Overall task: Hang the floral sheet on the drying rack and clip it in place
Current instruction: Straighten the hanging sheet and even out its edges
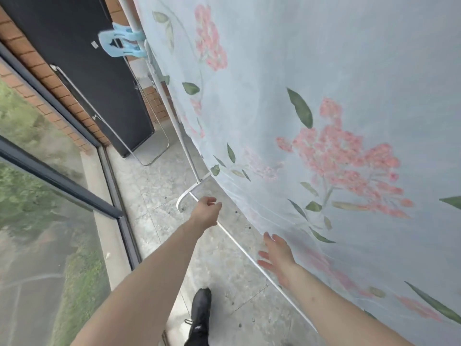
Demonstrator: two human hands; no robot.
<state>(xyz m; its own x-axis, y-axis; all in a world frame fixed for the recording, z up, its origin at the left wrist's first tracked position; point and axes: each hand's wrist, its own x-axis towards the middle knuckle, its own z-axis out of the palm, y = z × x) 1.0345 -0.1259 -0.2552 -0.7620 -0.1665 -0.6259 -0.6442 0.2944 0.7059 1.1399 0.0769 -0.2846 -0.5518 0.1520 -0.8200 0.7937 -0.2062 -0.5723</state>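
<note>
Right hand (275, 255): nearest the camera, fingers spread wide and straight, holding nothing, at the lower hem of the floral sheet (324, 96); whether the fingertips touch the cloth cannot be told.

Floral sheet: pale blue with pink blossom clusters and green leaves. Already draped over the drying rack (189, 156) and hanging down in a broad curve that fills the right of the view; its lower edge sits above the rack's bottom rail.

Left hand (205, 212): left of the sheet's hem, just beside the rack's lower corner, fingers loosely curled over the bottom rail; it appears to hold nothing, though contact with the rail is uncertain.

Clip (122, 41): light blue, large, gripping the rack's upright pole at the sheet's upper left edge. It seems to pin the cloth there.

Drying rack: white tube frame, upright along the sheet's left edge, curved foot on the tiled floor (224, 283).

Shoe (199, 318): black, on the floor below the sheet.

Door (82, 71): dark, left of the sheet, set in a brick wall (62, 93).

Step in hand, as judged: smoothing and straightening the hung sheet. Next move likely calls for taking the hem in both hands, pulling it even, then fetching a further clip for an unsecured edge.
</note>
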